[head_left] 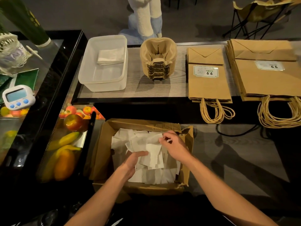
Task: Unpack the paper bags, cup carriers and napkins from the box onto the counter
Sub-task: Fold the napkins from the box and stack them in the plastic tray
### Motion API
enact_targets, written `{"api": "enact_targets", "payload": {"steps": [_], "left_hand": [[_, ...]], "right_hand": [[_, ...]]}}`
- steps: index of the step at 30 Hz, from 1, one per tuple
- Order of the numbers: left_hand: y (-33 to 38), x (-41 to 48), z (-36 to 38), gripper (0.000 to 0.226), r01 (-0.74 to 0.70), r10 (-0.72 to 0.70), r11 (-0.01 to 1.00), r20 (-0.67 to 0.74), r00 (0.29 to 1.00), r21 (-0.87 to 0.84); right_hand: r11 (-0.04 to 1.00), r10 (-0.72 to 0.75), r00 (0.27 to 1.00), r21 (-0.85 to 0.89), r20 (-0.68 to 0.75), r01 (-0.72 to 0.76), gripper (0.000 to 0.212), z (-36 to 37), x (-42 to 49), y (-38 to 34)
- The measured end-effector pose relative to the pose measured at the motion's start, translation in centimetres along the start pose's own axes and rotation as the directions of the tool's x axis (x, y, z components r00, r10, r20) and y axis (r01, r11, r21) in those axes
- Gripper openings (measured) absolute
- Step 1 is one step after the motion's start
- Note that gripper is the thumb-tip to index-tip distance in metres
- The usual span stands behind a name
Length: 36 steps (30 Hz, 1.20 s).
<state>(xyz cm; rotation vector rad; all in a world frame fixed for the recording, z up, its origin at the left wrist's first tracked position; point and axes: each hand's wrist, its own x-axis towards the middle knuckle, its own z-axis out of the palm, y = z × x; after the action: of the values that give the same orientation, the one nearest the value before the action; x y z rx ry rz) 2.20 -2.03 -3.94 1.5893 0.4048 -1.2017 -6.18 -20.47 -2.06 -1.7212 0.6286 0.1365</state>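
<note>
An open cardboard box (104, 144) below the counter holds several loose white napkins (151, 173). My left hand (132, 162) lies in the box under a bunch of napkins, fingers stretched beneath them. My right hand (172, 144) pinches a napkin's edge at the box's far right. On the counter (135, 88) stand a clear plastic tub (91, 79) with a few folded napkins (110, 56), a stack of pulp cup carriers (158, 57), and two piles of brown paper bags (208, 85) (268, 79).
A bin of fruit (65, 152) sits left of the box, with a white timer (17, 97) on the black case above it. A person's legs (146, 17) stand beyond the counter. A folding chair (260, 15) is at the far right.
</note>
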Motion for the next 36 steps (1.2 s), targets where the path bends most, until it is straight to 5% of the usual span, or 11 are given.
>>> {"api": "enact_targets", "payload": {"steps": [3,7,14,19,29,36], "left_hand": [[0.6,-1.0,0.5,0.034,0.007,-0.007,1.0,-0.011,1.0,-0.03],[0.6,-1.1,0.5,0.031,-0.004,0.0,0.997,-0.051,0.999,-0.08],[0.9,-0.7,1.2,0.033,-0.023,0.017,0.991,-0.044,0.999,-0.134],[1.4,-1.9,2.2,0.011,-0.038,0.037,0.992,-0.006,0.999,-0.124],[1.2,-2.6,1.6,0.023,-0.033,0.045,0.979,0.059,0.997,-0.199],[1.2,-2.6,1.3,0.039,-0.044,0.084,0.938,0.101,0.991,-0.343]], "right_hand": [[0.971,0.115,0.992,0.214,-0.044,-0.103,0.015,0.6,-0.2,-0.4],[0.912,0.198,0.98,0.373,-0.028,-0.173,0.01,0.7,-0.2,-0.8],[0.972,0.191,0.979,0.157,-0.077,-0.177,0.018,2.9,0.3,1.5],[0.966,0.244,0.962,0.116,-0.12,-0.23,0.053,4.5,0.6,2.8],[0.933,0.292,0.953,0.241,-0.08,-0.266,0.07,4.5,0.7,2.3],[0.858,0.292,0.956,0.447,-0.015,-0.255,0.053,4.5,0.6,2.2]]}}
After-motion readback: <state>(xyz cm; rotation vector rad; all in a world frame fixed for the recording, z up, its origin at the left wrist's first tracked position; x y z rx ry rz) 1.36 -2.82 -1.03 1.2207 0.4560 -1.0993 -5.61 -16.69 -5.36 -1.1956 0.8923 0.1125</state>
